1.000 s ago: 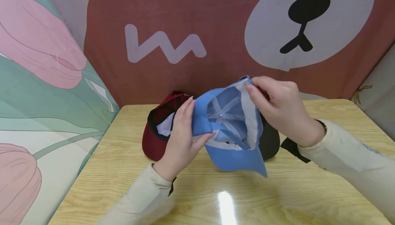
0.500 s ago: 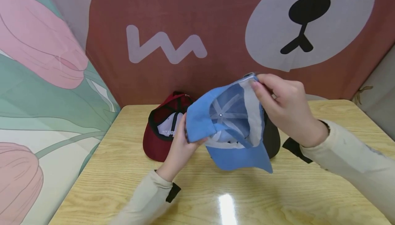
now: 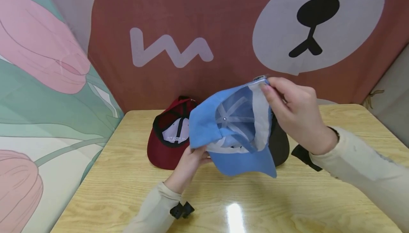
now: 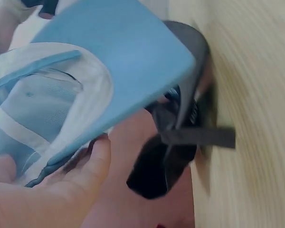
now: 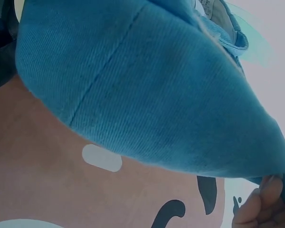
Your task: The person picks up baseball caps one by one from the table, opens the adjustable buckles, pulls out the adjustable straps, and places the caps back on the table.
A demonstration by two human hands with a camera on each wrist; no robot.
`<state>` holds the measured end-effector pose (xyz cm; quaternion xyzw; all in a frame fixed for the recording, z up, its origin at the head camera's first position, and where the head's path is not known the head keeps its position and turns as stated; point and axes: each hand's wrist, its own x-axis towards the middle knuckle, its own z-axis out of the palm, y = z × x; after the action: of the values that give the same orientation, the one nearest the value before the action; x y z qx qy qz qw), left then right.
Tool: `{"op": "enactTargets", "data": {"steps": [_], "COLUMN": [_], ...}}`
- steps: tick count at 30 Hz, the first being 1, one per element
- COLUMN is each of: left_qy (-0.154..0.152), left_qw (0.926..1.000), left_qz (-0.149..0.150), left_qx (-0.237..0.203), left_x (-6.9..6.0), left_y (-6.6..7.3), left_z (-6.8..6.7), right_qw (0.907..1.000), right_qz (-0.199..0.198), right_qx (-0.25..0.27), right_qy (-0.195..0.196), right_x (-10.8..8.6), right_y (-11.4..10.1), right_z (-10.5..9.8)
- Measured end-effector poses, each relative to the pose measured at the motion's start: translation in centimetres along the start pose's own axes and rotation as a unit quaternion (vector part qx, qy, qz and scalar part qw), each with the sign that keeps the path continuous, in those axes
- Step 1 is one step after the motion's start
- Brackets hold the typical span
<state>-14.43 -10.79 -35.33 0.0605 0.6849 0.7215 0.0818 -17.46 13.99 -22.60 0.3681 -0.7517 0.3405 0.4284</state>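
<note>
A blue baseball cap (image 3: 236, 163) is held above the table, its pale lining and inner seams turned toward the head camera. My right hand (image 3: 297, 114) pinches its upper right edge, near a small metal buckle (image 3: 260, 78). From below left, my left hand (image 3: 186, 165) grips the lower edge, with most of its fingers hidden by the cap. In the left wrist view, thumb and fingers of the left hand (image 4: 80, 190) lie on either side of the cap's rim. The right wrist view is mostly filled by the cap's outer blue cloth (image 5: 147, 95).
A dark red cap (image 3: 161, 156) with a white inner panel lies open side up, behind and left of the blue cap. Partly hidden behind the blue cap is a dark grey cap (image 3: 281, 144). The wooden table (image 3: 121, 183) ends at a printed curtain (image 3: 230, 48).
My left hand has slid down from the cap's left side to its lower edge, uncovering more of the dark red cap. The right hand keeps its pinch, having shifted slightly right.
</note>
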Motion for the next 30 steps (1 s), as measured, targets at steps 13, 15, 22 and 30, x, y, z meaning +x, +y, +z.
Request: {"op": "enactTargets", "data": {"steps": [13,15,22,30], "left_qy": [0.007,0.017,0.021,0.028], "left_qw": [0.9953,0.9942,0.9902,0.9881], "left_qz": [0.003,0.006,0.028,0.035], "left_qx": [-0.097,-0.106,-0.135,-0.147], "left_x": [-0.9,-1.0,-1.3,-1.4], "left_y": [1.1,1.3,2.1,2.6], "left_z": [0.5,0.6,0.8,0.8], "right_qw": [0.9989,0.9982,0.9968,0.9995], "right_qz": [-0.028,-0.043,-0.074,-0.029], "right_qx": [0.017,0.017,0.018,0.01], "right_qy": [-0.035,-0.038,-0.025,-0.005], "right_x": [-1.2,-1.6,-3.2,-5.4], "right_y": [-0.2,-0.2,0.1,1.0], "right_z": [0.0,0.1,1.1,1.4]}}
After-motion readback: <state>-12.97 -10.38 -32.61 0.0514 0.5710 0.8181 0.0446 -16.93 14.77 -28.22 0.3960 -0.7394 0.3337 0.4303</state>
